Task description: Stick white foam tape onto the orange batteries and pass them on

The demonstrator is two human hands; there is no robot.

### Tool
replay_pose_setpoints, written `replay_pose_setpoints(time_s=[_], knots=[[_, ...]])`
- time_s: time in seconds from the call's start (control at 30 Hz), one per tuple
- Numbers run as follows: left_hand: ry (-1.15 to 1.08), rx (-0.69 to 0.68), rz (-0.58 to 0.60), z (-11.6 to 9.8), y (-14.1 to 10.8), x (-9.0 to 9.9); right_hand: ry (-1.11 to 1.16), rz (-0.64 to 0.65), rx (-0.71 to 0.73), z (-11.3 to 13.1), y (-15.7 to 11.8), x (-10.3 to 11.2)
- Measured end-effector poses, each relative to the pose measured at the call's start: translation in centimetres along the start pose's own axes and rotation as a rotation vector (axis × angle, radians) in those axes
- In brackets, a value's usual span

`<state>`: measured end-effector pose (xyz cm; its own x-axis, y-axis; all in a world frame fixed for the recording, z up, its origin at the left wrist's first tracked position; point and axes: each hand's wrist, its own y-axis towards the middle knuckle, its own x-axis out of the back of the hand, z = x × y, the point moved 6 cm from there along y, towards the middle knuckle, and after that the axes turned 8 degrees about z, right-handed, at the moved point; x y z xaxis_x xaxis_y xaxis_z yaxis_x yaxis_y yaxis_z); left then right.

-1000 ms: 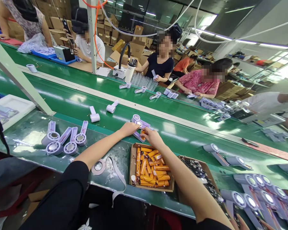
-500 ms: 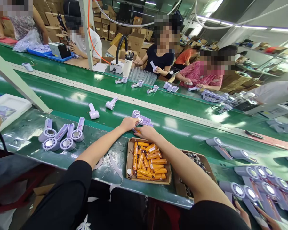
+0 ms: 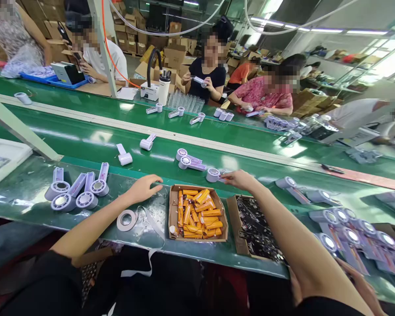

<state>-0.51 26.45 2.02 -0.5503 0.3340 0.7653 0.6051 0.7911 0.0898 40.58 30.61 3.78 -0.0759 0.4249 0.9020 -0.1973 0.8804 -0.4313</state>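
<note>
My right hand [image 3: 239, 180] is closed on the handle end of a pale purple handheld fan housing [image 3: 213, 175], over the green conveyor. Its fingers cover most of the handle. My left hand [image 3: 144, 188] holds nothing, its fingers apart and slightly curved above the near bench edge. Two more fan housings [image 3: 185, 163] lie together on the belt, left of the one I hold. Below and between my hands stands a carton of orange batteries [image 3: 197, 215]. Several fan housings [image 3: 86, 199] sit on the bench to the left of my left hand.
A carton of black circuit boards [image 3: 256, 230] stands under my right forearm. A tape roll [image 3: 127, 220] trails a white strip over the bench edge. Many fan housings [image 3: 352, 237] crowd the right side, with another person's hand nearby. Co-workers sit across the conveyor [image 3: 95, 136].
My hands have parted: the left moved back leftward to the bench, opening, and the right moved rightward with a fan housing. The two housings they were beside now lie uncovered on the belt.
</note>
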Motion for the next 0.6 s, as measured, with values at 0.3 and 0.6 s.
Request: replay_pose_setpoints(time_s=[0.3,0.6], knots=[[0.290,-0.130,-0.236,0.5,-18.4,-2.0,-0.027,-0.060,-0.099,3.1,3.1,2.5],[0.418,-0.096,-0.220,0.1,-19.5,-3.6,-0.055,-0.019,0.009,11.4,10.3,3.4]])
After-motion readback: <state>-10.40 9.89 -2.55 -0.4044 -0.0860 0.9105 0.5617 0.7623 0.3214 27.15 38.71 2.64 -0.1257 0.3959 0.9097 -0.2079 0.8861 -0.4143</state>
